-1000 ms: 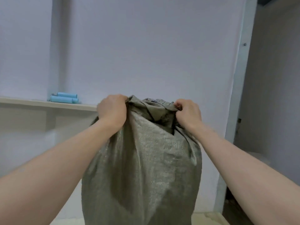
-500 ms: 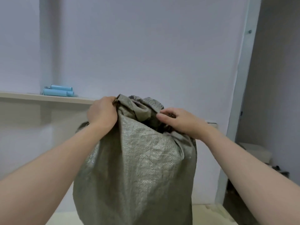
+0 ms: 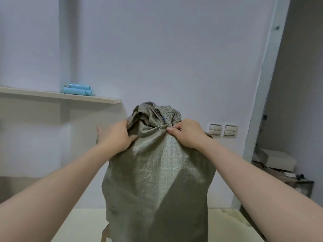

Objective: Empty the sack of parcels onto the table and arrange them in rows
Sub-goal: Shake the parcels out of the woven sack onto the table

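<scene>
A tall grey-green woven sack (image 3: 157, 180) stands upright on the pale table (image 3: 83, 224), bulging, its bunched mouth at the top. My right hand (image 3: 185, 135) pinches the gathered fabric just below the mouth on the right. My left hand (image 3: 115, 137) lies against the sack's upper left side with fingers spread, thumb on the fabric. No parcels show; the sack hides its contents.
A beige shelf (image 3: 57, 96) with light-blue rolls (image 3: 76, 89) juts from the left wall. Wall switches (image 3: 222, 130) sit behind the sack at right. Through a doorway on the right a white box (image 3: 277, 159) rests on a cluttered stand.
My left hand has let go of the sack's mouth and now rests spread against its side. My right hand has gone from reaching over the top to pinching the fabric. The view shifted left.
</scene>
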### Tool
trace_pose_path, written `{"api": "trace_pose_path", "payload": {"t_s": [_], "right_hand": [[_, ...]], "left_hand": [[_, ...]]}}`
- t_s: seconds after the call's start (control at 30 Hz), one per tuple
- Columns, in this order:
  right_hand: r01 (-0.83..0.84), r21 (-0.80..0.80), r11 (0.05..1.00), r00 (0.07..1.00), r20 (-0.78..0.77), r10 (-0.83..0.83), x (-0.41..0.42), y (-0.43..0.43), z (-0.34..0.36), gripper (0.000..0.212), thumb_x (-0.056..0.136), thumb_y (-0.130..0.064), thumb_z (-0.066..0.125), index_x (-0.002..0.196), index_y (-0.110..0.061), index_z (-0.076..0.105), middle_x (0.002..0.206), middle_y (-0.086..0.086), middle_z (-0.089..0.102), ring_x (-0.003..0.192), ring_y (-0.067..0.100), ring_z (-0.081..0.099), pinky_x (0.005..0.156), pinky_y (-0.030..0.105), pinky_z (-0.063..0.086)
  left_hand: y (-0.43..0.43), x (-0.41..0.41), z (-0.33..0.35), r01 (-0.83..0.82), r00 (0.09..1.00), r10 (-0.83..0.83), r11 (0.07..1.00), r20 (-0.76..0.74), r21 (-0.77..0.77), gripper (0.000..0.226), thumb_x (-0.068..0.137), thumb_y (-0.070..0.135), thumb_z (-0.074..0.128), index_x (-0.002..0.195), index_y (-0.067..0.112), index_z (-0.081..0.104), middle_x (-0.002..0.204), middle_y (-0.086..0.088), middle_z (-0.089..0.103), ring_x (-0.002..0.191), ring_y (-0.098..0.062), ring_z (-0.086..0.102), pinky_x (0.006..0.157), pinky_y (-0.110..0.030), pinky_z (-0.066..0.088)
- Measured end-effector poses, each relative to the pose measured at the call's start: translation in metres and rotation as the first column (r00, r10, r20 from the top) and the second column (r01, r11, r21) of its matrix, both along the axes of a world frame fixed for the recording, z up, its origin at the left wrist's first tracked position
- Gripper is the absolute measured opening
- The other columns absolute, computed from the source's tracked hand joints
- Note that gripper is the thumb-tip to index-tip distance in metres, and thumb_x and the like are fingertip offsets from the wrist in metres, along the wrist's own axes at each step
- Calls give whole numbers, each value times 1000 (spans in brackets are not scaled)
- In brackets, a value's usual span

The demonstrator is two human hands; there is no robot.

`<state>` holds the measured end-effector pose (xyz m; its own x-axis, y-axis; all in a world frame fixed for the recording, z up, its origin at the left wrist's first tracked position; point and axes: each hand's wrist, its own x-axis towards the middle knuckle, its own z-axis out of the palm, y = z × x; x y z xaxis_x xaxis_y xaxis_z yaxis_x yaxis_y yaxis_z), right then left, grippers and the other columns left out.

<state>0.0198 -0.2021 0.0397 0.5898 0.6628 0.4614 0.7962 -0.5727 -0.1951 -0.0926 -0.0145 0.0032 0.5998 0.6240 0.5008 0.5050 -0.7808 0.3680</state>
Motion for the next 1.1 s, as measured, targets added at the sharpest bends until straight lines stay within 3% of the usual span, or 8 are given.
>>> {"api": "trace_pose_path", "payload": {"t_s": [0.1, 0.33, 0.5, 0.6, 0.67, 0.8, 0.97, 1.1], "right_hand": [[-16, 58, 998, 997, 78, 11, -13, 13, 3, 53, 100, -37, 46, 50, -18, 39, 52, -3, 43, 64, 22, 45, 78, 34, 33], [-83, 609, 789, 953, 280, -116, -14, 0, 77, 43, 100, -30, 46, 60, -14, 52, 68, 6, 59, 73, 27, 54, 63, 30, 24], [45, 350, 936, 986, 137, -98, 16, 9, 34, 39, 99, -34, 46, 66, -14, 56, 86, 18, 69, 89, 34, 61, 69, 34, 36], [60, 359, 931, 994, 65, -89, 27, 5, 10, 40, 98, -35, 48, 66, -14, 57, 77, 10, 67, 85, 30, 60, 66, 32, 35], [38, 341, 939, 998, 35, -54, 29, 5, -2, 41, 96, -36, 51, 70, -7, 64, 72, 8, 66, 81, 28, 61, 67, 34, 39], [-64, 335, 940, 996, 87, 37, 27, 14, -32, 36, 94, -33, 58, 73, -5, 69, 71, 11, 70, 75, 27, 62, 66, 33, 38], [-149, 328, 933, 978, 187, 90, 35, 30, -92, 35, 92, -27, 59, 60, -13, 63, 65, 9, 68, 70, 34, 56, 67, 29, 24], [-115, 405, 907, 980, 196, 37, 44, 29, -105, 28, 93, -24, 59, 72, -11, 72, 70, 9, 70, 76, 33, 56, 67, 32, 27]], "left_hand": [[-3, -10, 11, -81, 943, 86, 996, 323, -30, 20, 98, 25, 45, 91, 20, 62, 95, -13, 67, 86, -35, 58, 72, -37, 44], [-16, -12, 105, 35, 715, -156, 982, 682, 187, 16, 98, 20, 46, 83, 18, 48, 83, -3, 56, 81, -28, 48, 68, -31, 26], [0, 8, 59, 300, 808, -253, 954, 531, -1, 13, 99, 24, 48, 103, 13, 52, 94, -1, 55, 99, -30, 56, 73, -30, 34], [-6, 6, 45, 594, 758, -444, 773, 478, -222, 82, 86, 52, 62, 146, 18, 18, 137, -1, 43, 127, -21, 46, 101, -33, 39], [-11, 9, 46, 661, 736, -505, 680, 450, -317, 120, 66, 67, 68, 150, 31, -11, 154, 1, 27, 137, -22, 36, 113, -36, 29], [-12, 22, 26, 534, 845, -488, 791, 220, -298, 161, 35, 75, 81, 143, 36, -32, 160, -7, 6, 146, -24, 19, 119, -44, 20], [-13, 29, -50, 374, 925, -359, 919, 126, -129, 127, 57, 55, 85, 154, 18, 11, 148, -8, 26, 139, -28, 22, 117, -41, 21], [-18, 33, -65, 383, 903, -365, 923, 226, -40, 75, 68, 49, 80, 131, 22, 52, 102, 0, 40, 105, -18, 34, 89, -26, 31]]}}
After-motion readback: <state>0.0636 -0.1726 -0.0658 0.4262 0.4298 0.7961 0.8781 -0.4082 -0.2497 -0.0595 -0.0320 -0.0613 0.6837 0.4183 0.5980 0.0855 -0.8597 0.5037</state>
